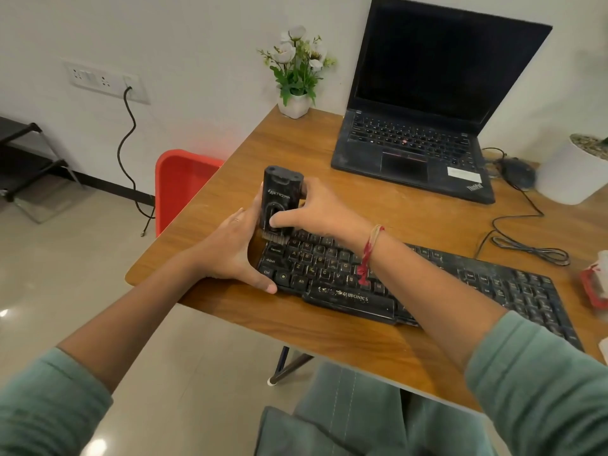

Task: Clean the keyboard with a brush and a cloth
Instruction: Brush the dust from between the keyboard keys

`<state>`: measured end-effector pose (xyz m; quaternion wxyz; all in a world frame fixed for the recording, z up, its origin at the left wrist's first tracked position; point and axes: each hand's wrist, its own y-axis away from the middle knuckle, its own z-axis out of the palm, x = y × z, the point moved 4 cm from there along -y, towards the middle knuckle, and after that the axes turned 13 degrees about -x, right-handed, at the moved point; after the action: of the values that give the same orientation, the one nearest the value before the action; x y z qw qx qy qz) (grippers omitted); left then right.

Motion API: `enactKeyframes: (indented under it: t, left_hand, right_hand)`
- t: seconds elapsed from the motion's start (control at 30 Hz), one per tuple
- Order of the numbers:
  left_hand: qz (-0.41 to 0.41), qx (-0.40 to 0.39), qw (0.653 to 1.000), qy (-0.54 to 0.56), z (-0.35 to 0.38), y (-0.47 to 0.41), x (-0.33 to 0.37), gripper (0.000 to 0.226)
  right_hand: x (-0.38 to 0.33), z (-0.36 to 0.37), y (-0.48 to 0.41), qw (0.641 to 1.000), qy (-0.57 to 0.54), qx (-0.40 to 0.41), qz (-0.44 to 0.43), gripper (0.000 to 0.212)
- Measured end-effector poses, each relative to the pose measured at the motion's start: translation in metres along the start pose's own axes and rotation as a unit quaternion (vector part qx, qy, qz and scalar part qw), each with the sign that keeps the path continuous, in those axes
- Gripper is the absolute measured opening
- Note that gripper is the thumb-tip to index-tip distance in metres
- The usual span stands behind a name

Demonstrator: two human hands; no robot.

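Observation:
A dusty black keyboard (427, 284) lies slantwise on the wooden table (378, 218). My right hand (324, 209) grips a black block-shaped brush (279, 199), held upright with its bristles pressed on the keyboard's far left corner. My left hand (235, 250) clamps the keyboard's left end, thumb on the front edge and fingers behind near the brush. A red thread band circles my right wrist. No cloth is clearly visible.
An open black laptop (427, 103) stands at the back. A white flower pot (294, 105) sits at the table's far corner, a second white pot (572, 172) at right by a mouse (518, 171) and cable. A red chair (179, 189) stands left.

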<state>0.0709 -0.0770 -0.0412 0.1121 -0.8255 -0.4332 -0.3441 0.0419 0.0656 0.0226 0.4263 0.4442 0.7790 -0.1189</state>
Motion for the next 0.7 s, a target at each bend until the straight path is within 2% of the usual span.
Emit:
enactKeyframes:
  t: [0.07,0.13,0.2,0.27,0.33,0.37,0.43,0.5,0.57,0.6,0.7]
  left_hand:
    - [0.001,0.0,1.0,0.004,0.001,0.0,0.0,0.155]
    - [-0.005,-0.01,1.0,0.006,0.002,-0.001,-0.001,0.156]
    - [-0.005,-0.012,1.0,0.008,0.003,0.001,-0.001,0.153]
    - [0.005,0.0,1.0,0.009,0.001,0.002,0.001,0.141]
    - [0.014,0.011,1.0,-0.003,-0.001,0.002,0.005,0.122]
    - [0.017,0.012,1.0,-0.006,-0.001,0.002,0.005,0.12]
    - [0.013,0.008,1.0,0.003,0.001,0.001,0.001,0.136]
    - [-0.003,-0.01,1.0,0.01,0.003,0.0,-0.003,0.152]
    - [-0.008,-0.01,1.0,0.002,0.003,0.0,-0.003,0.151]
    - [0.001,-0.002,1.0,0.001,0.002,0.001,-0.002,0.145]
    - [0.04,0.008,0.999,-0.013,-0.001,0.003,0.01,0.106]
  right_hand:
    - [0.001,-0.001,-0.002,1.0,0.022,0.001,0.005,0.03]
    - [0.001,-0.007,-0.003,0.997,0.068,0.036,0.001,0.021]
    - [-0.004,-0.009,-0.003,0.991,0.117,0.063,-0.009,0.02]
    - [-0.006,-0.002,-0.003,0.994,0.101,0.031,-0.014,0.021]
    - [-0.006,0.01,-0.003,0.999,0.038,-0.026,-0.006,0.027]
    - [-0.004,0.013,-0.003,0.999,0.021,-0.04,0.002,0.03]
    - [-0.001,0.005,-0.003,0.999,0.038,-0.019,0.007,0.026]
    - [0.0,-0.01,-0.002,0.995,0.088,0.041,0.017,0.022]
    - [-0.003,-0.012,0.0,0.993,0.104,0.06,0.008,0.027]
    - [-0.006,-0.006,0.002,0.995,0.096,0.034,-0.007,0.027]
    - [-0.012,0.018,0.003,0.993,0.088,-0.075,-0.034,0.025]
